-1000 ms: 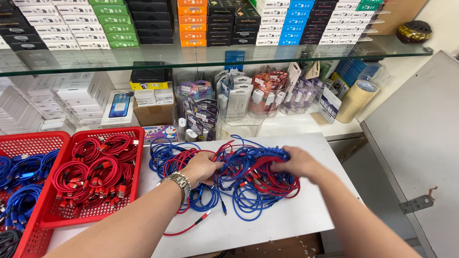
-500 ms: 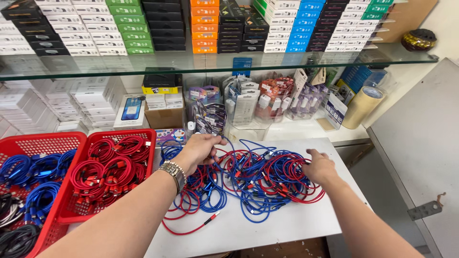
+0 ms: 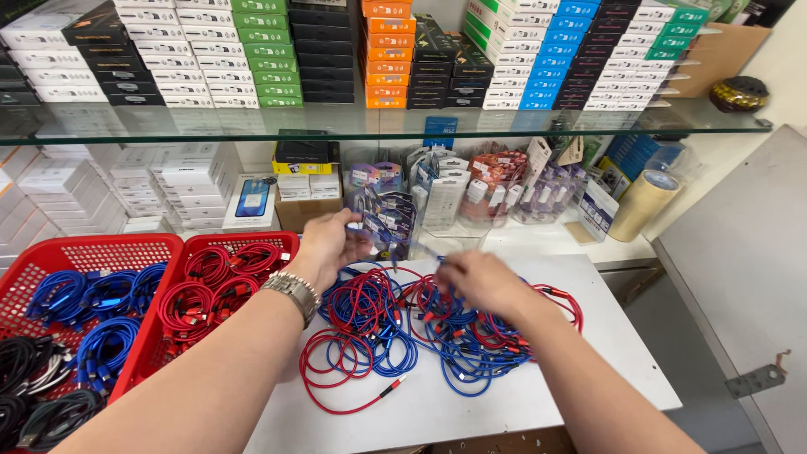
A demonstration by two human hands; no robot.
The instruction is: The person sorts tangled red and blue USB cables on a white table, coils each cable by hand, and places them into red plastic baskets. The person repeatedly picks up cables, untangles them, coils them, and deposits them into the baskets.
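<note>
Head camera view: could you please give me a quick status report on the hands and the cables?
Left hand raised, pinching a blue cable. Right hand over the tangled red and blue cables on the white table. Red baskets of coiled cables sit left.

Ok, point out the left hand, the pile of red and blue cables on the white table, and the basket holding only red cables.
left hand (image 3: 324, 248): head view, back of the hand.
cable pile (image 3: 370, 324): head view, middle coils.
red basket (image 3: 239, 240): head view, far rim.

Red and blue cables (image 3: 437, 324) on a white table (image 3: 588, 370), red baskets (image 3: 126, 252), perhaps silver watch (image 3: 292, 290)
</note>
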